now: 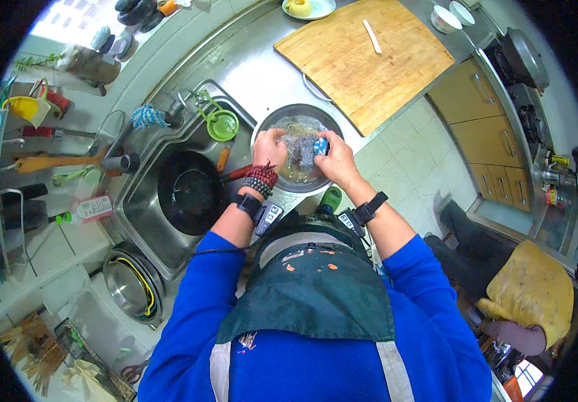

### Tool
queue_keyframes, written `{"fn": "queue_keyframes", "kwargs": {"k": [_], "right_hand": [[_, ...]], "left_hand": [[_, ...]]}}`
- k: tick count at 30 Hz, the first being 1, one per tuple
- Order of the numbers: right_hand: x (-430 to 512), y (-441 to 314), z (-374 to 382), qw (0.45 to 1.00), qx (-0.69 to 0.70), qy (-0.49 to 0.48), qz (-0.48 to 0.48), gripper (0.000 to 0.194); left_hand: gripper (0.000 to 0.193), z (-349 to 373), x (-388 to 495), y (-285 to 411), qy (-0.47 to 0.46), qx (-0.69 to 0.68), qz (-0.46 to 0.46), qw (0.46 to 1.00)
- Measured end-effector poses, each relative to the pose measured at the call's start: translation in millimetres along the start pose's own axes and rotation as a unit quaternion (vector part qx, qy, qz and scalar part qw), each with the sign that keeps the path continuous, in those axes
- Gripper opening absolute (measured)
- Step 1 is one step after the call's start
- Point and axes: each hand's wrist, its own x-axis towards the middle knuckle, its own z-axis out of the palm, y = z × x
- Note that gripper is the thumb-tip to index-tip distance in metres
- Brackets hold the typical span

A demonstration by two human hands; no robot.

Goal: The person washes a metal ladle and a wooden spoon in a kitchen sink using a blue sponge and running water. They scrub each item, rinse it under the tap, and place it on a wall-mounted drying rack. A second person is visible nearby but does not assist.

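A round metal basin [297, 189] stands at the counter's front edge, right of the sink. Thin, clear, crinkled plastic [294, 141] lies over something yellowish inside; whether it is film or a bag I cannot tell. My left hand [269, 149], with beads at the wrist, pinches the plastic at the basin's left side. At the right side, my right hand [338, 160] holds a small blue-and-white patterned item [320, 146] between thumb and fingers, against the plastic. What this item is cannot be told.
A wooden cutting board [339, 65] with a white stick-shaped piece [372, 36] lies behind right. The steel sink [141, 226] at left holds a black wok [188, 193] and a green strainer [222, 125]. A plate [319, 9] stands behind the board. Another person [530, 296] is at the right.
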Motion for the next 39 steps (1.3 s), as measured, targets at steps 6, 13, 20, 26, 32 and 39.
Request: {"fn": "queue_keyframes", "kwargs": {"k": [6, 13, 20, 26, 32, 39], "right_hand": [[3, -5, 7, 0.996, 0.086, 0.013, -0.01, 0.05], [-8, -15, 17, 0.915, 0.384, -0.077, 0.093, 0.044], [-11, -26, 27, 0.922, 0.363, -0.019, 0.133, 0.041], [-6, -20, 27, 0.918, 0.372, 0.031, 0.131, 0.04], [0, -12, 24, 0.898, 0.414, 0.106, 0.107, 0.039], [-3, -3, 7, 0.888, 0.44, 0.074, 0.112, 0.037]], "left_hand": [[0.059, -4, -16, 27, -0.138, -0.033, 0.045, 0.989], [0.055, -44, -25, 35, -0.188, -0.297, -0.143, 0.925], [0.03, -51, -23, 19, -0.165, -0.329, -0.145, 0.919], [0.016, -39, -26, 8, -0.146, -0.341, -0.192, 0.908], [0.019, -43, -24, 7, -0.093, -0.434, -0.181, 0.877], [0.03, -53, -32, 4, -0.163, -0.618, -0.313, 0.702]]}}
